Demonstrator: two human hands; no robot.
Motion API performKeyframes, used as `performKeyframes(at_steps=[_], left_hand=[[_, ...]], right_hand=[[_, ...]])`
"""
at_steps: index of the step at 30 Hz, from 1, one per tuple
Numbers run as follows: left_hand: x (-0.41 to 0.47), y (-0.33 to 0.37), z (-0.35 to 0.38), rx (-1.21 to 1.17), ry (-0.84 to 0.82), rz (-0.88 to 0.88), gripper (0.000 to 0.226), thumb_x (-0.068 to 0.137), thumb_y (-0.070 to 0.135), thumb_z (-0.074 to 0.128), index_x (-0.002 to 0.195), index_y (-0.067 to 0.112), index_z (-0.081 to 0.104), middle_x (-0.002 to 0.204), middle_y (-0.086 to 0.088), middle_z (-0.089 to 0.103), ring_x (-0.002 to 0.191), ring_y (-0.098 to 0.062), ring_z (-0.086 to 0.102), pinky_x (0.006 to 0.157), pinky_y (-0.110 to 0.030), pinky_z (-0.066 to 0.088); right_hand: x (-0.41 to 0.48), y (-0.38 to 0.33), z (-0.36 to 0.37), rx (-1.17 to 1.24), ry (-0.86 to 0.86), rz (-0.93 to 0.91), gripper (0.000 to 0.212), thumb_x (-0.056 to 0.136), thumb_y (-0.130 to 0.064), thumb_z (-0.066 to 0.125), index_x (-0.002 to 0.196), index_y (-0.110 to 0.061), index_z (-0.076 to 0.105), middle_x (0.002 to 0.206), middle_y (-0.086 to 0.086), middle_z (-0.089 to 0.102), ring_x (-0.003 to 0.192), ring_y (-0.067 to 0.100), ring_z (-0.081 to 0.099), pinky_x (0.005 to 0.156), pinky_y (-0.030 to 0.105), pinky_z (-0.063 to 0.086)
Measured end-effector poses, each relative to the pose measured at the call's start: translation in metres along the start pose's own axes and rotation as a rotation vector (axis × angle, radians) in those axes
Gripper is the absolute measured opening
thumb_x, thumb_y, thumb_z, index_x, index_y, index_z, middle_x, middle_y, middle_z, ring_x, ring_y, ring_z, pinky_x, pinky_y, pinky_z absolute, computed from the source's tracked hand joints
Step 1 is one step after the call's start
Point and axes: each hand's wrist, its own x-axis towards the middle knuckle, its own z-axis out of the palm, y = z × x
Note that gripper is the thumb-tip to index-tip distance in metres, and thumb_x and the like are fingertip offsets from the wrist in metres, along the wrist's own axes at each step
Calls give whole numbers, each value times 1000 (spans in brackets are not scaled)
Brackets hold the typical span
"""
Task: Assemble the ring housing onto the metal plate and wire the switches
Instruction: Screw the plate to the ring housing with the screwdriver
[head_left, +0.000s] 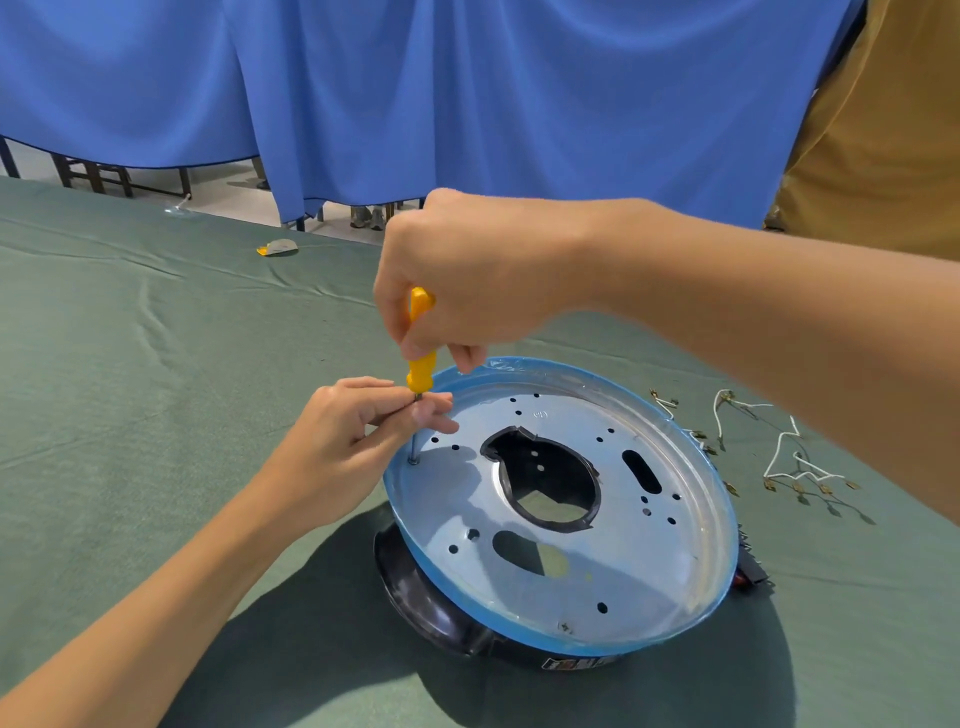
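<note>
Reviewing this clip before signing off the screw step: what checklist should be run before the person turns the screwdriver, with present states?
1. Right hand grips yellow-handled screwdriver: ok.
2. Left hand pinches its metal shaft: ok.
3. Tip meets a hole near the round blue-rimmed metal plate's left edge: ok.
4. Screw under the tip: cannot tell.
5. Black ring housing lined up beneath plate: cannot tell.
6. White wires with brass terminals lie apart from plate on green cloth: ok.

Likely hall or classroom workspace — green-clothed table (130, 364), blue curtain (467, 104) backdrop, chair legs (93, 179) behind.
</note>
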Motion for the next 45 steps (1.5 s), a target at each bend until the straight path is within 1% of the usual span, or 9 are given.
performKeyframes(at_steps=[6, 11, 15, 17, 21, 28, 33, 40, 45], left_hand=[[0, 0, 5, 105, 93, 21, 23, 84, 29, 63, 77, 15, 79, 89, 25, 73, 95, 17, 62, 104, -29, 35], [0, -5, 0, 65, 8, 28, 21, 96, 28, 57, 93, 24, 77, 103, 30, 70, 112, 12, 57, 106, -43, 40], [-2, 0, 4, 46, 80, 14, 13, 82, 31, 72, 88, 23, 79, 94, 41, 66, 102, 17, 58, 102, -51, 43], [0, 0, 4, 78, 87, 10, 15, 79, 27, 70, 81, 17, 80, 86, 39, 67, 101, 20, 57, 104, -50, 40], [0, -4, 0, 24, -33, 7, 17, 93, 26, 62, 87, 20, 78, 99, 29, 71, 114, 10, 58, 108, -50, 38], [1, -5, 1, 94, 124, 1, 4, 74, 29, 72, 76, 32, 75, 79, 44, 63, 98, 19, 60, 109, -34, 32], [1, -8, -4, 105, -8, 22, 18, 89, 29, 61, 87, 22, 77, 93, 28, 72, 111, 11, 60, 114, -34, 28], [-1, -5, 0, 113, 40, 6, 8, 83, 23, 72, 80, 24, 79, 91, 31, 71, 105, 13, 61, 111, -31, 29], [0, -4, -2, 110, -57, 25, 22, 90, 28, 55, 88, 23, 76, 102, 36, 66, 114, 14, 56, 114, -34, 28]], right_hand=[[4, 1, 9, -77, -8, 70, 44, 100, -36, 45, 64, -12, 53, 45, -5, 64, 40, 4, 60, 46, 17, 48], [-3, 8, -6, 11, -38, 25, 7, 86, -32, 69, 83, -26, 67, 57, -12, 68, 54, -1, 66, 52, 18, 47], [-1, 6, 4, -36, 27, 36, 39, 93, -40, 58, 66, -13, 64, 48, -6, 65, 41, 6, 62, 44, 16, 48], [0, 4, 4, -56, 24, 60, 45, 93, -46, 55, 65, -13, 62, 47, -5, 65, 40, 8, 62, 42, 16, 47], [-1, 2, -5, 10, 16, 9, 9, 85, -30, 70, 79, -24, 67, 53, -11, 66, 50, 2, 66, 48, 13, 47], [-2, 8, 1, -92, 1, 80, 48, 98, -42, 48, 62, -13, 59, 43, -7, 62, 44, 10, 64, 40, 16, 42], [-5, 9, -5, 2, 11, 34, 9, 86, -29, 70, 79, -25, 67, 56, -8, 68, 52, 1, 66, 45, 11, 45], [-1, 7, 2, -46, -13, 86, 45, 94, -44, 54, 64, -13, 64, 46, -7, 64, 43, 9, 63, 37, 11, 41], [-4, 6, -2, 31, -30, 19, 4, 85, -27, 71, 83, -24, 69, 58, -11, 69, 52, -1, 66, 51, 14, 47]])
